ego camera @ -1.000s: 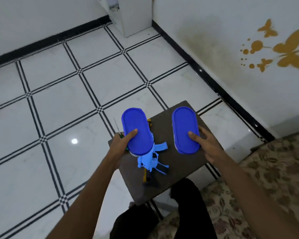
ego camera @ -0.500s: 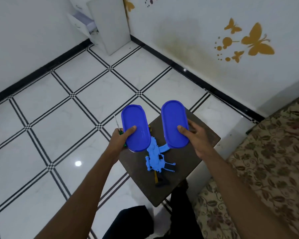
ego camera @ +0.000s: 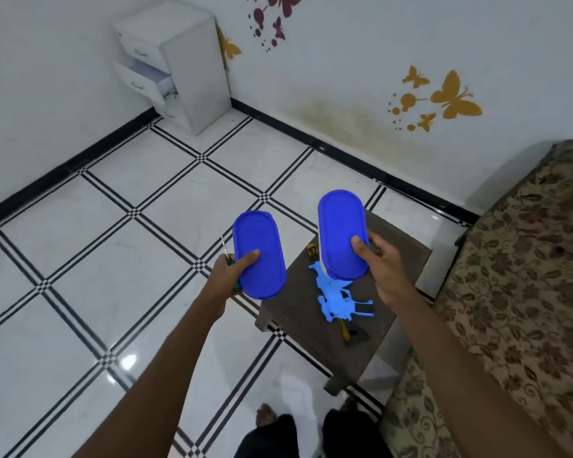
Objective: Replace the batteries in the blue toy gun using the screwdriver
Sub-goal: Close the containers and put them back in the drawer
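The blue toy gun (ego camera: 336,300) lies flat on the small dark bench (ego camera: 397,256), its long axis running from the near bench edge away toward the far one, and it sits just below and inward of the right hand (ego camera: 379,262), whose fingers (ego camera: 359,247) are closed on an oval blue lidded container (ego camera: 343,234) held above the gun's far end. The left hand (ego camera: 227,276) is out over the tiled floor, well off the bench's left edge, so the right hand is the nearer one to the toy. The left fingers (ego camera: 250,256) pinch a second blue container (ego camera: 258,254), and a thin shaft with a green handle (ego camera: 229,259), probably the screwdriver, pokes out from the same grip, though the container hides most of it. Both hands are full, so reaching the gun likely calls for setting a container down first, and the right one has the shorter drop to the bench.
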`<state>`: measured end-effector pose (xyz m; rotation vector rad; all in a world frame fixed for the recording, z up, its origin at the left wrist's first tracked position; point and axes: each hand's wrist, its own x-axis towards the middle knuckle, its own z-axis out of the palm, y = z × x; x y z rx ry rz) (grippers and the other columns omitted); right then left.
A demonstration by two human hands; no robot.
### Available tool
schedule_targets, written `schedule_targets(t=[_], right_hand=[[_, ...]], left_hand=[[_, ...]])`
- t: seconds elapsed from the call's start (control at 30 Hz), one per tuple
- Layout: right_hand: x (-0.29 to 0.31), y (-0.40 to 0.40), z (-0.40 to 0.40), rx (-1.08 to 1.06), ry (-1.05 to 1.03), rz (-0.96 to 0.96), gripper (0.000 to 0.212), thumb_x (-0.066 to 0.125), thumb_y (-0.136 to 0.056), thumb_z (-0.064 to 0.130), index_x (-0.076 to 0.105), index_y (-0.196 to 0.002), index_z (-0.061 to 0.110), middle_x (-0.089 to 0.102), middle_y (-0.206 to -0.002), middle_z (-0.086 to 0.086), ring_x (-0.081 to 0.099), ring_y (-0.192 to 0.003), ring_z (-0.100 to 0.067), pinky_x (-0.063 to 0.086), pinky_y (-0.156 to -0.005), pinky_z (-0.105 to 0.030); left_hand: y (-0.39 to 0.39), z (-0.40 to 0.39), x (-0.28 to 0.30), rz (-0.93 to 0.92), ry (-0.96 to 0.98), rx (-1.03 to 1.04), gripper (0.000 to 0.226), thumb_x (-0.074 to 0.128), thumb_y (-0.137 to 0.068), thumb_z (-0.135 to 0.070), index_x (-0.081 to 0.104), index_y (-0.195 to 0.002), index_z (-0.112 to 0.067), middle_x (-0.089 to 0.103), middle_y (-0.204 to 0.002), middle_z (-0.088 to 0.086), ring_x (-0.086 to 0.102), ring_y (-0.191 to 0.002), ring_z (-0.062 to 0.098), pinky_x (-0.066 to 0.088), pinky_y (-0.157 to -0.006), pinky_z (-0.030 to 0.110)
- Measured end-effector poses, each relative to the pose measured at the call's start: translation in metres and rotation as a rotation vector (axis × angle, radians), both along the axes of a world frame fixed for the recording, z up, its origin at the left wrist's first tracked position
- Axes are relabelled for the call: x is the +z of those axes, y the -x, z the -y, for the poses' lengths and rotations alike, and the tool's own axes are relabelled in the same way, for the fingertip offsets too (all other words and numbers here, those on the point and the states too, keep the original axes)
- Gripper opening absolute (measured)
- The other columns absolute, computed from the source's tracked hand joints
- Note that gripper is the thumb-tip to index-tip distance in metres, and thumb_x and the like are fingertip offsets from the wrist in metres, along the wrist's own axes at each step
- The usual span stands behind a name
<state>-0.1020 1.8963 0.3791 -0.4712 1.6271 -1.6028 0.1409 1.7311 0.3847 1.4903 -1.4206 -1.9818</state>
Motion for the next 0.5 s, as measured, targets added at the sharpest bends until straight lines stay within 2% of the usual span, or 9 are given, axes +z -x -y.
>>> schedule_targets(t=[0.07, 0.17, 0.23, 0.3, 0.4, 0.5], right_hand=[[0.011, -0.019, 0.019, 0.027, 0.003, -0.012, 0.034, 0.067, -0.091, 0.029, 0.065, -0.124, 0.02, 0.071, -0.118, -0.001, 0.067, -0.11, -0.022, 0.056, -0.089, -0.046], [0.025, -0.041, 0.049, 0.08, 0.013, -0.024, 0.042, 0.068, -0.091, 0.028, 0.061, -0.13, 0.015, 0.07, -0.12, -0.006, 0.067, -0.111, -0.022, 0.057, -0.089, -0.042], [0.031, -0.057, 0.076, 0.095, 0.0, -0.04, 0.045, 0.071, -0.088, 0.03, 0.062, -0.129, 0.014, 0.072, -0.109, -0.011, 0.069, -0.105, -0.024, 0.058, -0.086, -0.042], [0.037, -0.071, 0.106, 0.094, -0.008, -0.029, 0.05, 0.074, -0.083, 0.035, 0.062, -0.128, 0.017, 0.075, -0.095, -0.006, 0.072, -0.098, -0.024, 0.059, -0.081, -0.044], [0.044, -0.095, 0.157, 0.123, -0.016, -0.013, 0.044, 0.076, -0.083, 0.033, 0.062, -0.123, 0.02, 0.075, -0.103, -0.008, 0.072, -0.097, -0.024, 0.06, -0.068, -0.035], [0.045, -0.116, 0.215, 0.142, -0.01, 0.005, 0.043, 0.077, -0.083, 0.03, 0.06, -0.122, 0.021, 0.073, -0.106, -0.013, 0.071, -0.098, -0.026, 0.059, -0.064, -0.032]], left_hand=[[-0.023, 0.015, 0.005, -0.012, 0.0, 0.015, 0.049, 0.076, -0.079, -0.042, 0.064, -0.107, -0.005, 0.072, -0.102, 0.011, 0.069, -0.091, 0.024, 0.054, -0.072, 0.038], [-0.05, 0.034, 0.014, -0.052, 0.007, 0.059, 0.04, 0.075, -0.08, -0.041, 0.065, -0.105, -0.012, 0.073, -0.102, 0.008, 0.069, -0.094, 0.025, 0.056, -0.071, 0.038], [-0.07, 0.048, 0.019, -0.058, 0.013, 0.096, 0.037, 0.073, -0.081, -0.041, 0.065, -0.102, -0.012, 0.073, -0.1, 0.008, 0.07, -0.093, 0.025, 0.056, -0.072, 0.038], [-0.087, 0.066, 0.026, -0.078, 0.015, 0.124, 0.035, 0.072, -0.082, -0.041, 0.065, -0.101, -0.012, 0.073, -0.096, 0.006, 0.07, -0.09, 0.023, 0.056, -0.07, 0.036], [-0.113, 0.1, 0.037, -0.099, 0.035, 0.155, 0.03, 0.07, -0.084, -0.041, 0.065, -0.098, -0.014, 0.072, -0.092, 0.004, 0.068, -0.085, 0.02, 0.054, -0.062, 0.03], [-0.136, 0.149, 0.046, -0.091, 0.074, 0.205, 0.025, 0.068, -0.086, -0.04, 0.062, -0.098, -0.018, 0.071, -0.095, 0.0, 0.068, -0.087, 0.019, 0.054, -0.07, 0.032]])
